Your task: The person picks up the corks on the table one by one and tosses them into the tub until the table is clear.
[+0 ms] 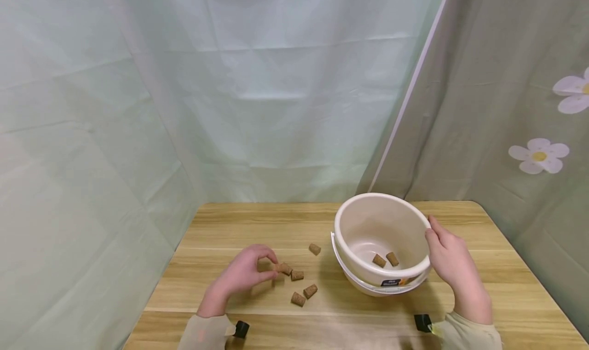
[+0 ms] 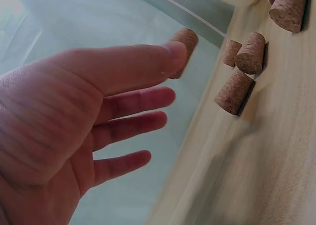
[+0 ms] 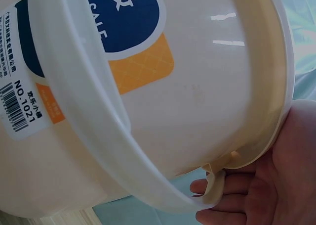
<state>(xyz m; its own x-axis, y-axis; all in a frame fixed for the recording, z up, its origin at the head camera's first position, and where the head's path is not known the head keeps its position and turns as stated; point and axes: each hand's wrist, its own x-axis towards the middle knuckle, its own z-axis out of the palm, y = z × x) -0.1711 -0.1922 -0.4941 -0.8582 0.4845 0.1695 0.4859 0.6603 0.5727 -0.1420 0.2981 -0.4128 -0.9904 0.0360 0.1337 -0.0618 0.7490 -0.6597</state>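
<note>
A brown cork (image 2: 188, 37) is pinched between the thumb and forefinger of my left hand (image 1: 246, 272), raised above the table while the other fingers are spread apart. Just right of that hand, several loose corks (image 1: 297, 275) lie on the wood. My right hand (image 1: 453, 258) grips the right side of a cream plastic bucket (image 1: 368, 222) at its rim. In the right wrist view its fingers (image 3: 232, 203) curl under the rim by the handle's attachment. The bucket leans, and two corks (image 1: 379, 260) lie on its bottom.
The white bucket handle (image 3: 98, 116) hangs down along the bucket's near side. One cork (image 1: 315, 249) lies farther back, left of the bucket. Pale curtains (image 1: 285, 110) stand behind the wooden table (image 1: 257, 227) and along its sides.
</note>
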